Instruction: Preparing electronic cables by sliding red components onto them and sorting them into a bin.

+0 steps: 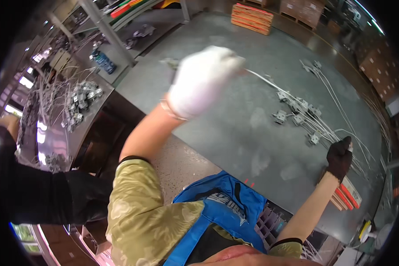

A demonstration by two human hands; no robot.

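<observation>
Orange boards (252, 20) are stacked at the far edge of the smooth grey table (235, 133), with flat red strips (349, 195) at its near right and a blue bottle (104, 61) left of it. Thin white wires (327, 127) with boxy metal ends (298, 119) cross the table's right half, the black-gloved right hand (340, 155) closed around them; the blurred, white-gloved left hand (206, 82) curls above its left part, grip I cannot tell

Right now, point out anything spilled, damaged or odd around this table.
Nothing looks clearly spilled or damaged. The left hand is gloved in white, the right hand in black, an odd mismatch. At the picture's left, a heap of metal parts lies jumbled beside tangled cables, which looks untidy.
</observation>
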